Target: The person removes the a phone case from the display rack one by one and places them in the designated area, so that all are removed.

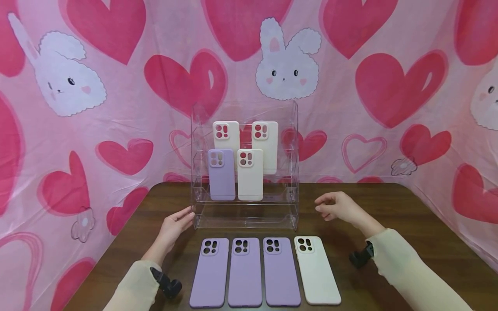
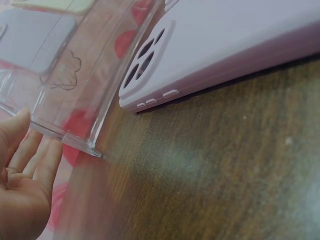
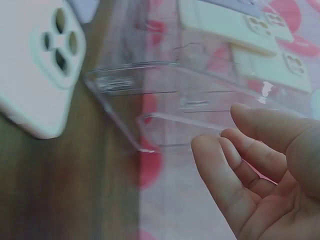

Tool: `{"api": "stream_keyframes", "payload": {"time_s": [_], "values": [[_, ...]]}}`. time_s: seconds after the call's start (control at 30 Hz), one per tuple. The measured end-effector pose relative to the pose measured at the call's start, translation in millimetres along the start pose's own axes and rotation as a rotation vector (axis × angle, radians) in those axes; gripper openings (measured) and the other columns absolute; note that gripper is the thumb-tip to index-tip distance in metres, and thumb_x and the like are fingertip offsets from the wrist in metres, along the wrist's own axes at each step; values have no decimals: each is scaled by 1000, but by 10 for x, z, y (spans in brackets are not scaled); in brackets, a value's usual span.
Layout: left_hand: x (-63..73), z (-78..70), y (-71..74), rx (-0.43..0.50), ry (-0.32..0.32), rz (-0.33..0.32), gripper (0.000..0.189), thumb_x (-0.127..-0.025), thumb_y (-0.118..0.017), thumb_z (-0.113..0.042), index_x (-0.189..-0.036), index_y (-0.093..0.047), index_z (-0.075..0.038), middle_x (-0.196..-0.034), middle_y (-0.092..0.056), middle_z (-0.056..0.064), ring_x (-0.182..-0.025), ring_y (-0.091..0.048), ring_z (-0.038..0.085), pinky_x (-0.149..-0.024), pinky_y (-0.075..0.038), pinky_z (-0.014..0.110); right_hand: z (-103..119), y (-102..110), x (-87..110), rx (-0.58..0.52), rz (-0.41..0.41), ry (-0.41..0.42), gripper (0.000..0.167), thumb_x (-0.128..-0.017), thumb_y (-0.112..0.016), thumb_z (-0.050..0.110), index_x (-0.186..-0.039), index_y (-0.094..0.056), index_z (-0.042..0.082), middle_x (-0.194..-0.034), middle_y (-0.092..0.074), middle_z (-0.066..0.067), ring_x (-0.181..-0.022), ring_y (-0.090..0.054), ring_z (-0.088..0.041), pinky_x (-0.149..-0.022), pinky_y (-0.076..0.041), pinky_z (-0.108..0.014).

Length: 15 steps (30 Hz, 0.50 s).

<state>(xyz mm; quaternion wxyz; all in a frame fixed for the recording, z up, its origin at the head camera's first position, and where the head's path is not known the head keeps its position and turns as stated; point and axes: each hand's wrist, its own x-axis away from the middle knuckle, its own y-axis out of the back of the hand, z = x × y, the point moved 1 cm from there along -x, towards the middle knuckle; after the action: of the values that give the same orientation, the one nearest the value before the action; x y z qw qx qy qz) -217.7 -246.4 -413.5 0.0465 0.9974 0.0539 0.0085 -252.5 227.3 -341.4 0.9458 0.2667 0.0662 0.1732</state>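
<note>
Left hand (image 1: pixel 172 227) pinches 1 rack (image 1: pixel 246 223); right hand (image 1: pixel 340 208) empty, loosely curled. 4 purple cases (image 1: pixel 245 278), 4 white cases (image 1: pixel 320 276), 2 partly hidden.

The right hand (image 3: pixel 277 205), with its fingers loosely bent, is near a clear plastic display rack (image 3: pixel 120 84). This rack bears white phone cases (image 3: pixel 225 25) and a purple phone case (image 3: pixel 241 6). A larger-looking pale phone case (image 3: pixel 22 75), with camera holes, lies on the brown wooden table (image 3: pixel 65 185).
</note>
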Motion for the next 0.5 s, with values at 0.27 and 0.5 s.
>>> {"api": "stream_keyframes", "payload": {"time_s": [0.27, 0.5], "values": [[-14, 17, 2, 7, -10, -1, 50, -92, -57, -15, -134, -41, 6, -137, -40, 20, -118, -46, 30, -92, -44, 30, 314, 120, -137, 41, -37, 70, 34, -86, -66, 11, -109, -57, -12, -80, -61, -11, -71, -62, -28, -65, -57, -40], [-8, 12, 9, 5, -10, -2, 50, -92, -57, -16, -134, -41, 6, -137, -40, 20, -119, -45, 31, -92, -44, 30, 483, 166, -304, 5, -72, 121, 38, -87, -64, 10, -115, -53, -12, -92, -60, -21, -75, -64, -24, -67, -57, -37]]}}
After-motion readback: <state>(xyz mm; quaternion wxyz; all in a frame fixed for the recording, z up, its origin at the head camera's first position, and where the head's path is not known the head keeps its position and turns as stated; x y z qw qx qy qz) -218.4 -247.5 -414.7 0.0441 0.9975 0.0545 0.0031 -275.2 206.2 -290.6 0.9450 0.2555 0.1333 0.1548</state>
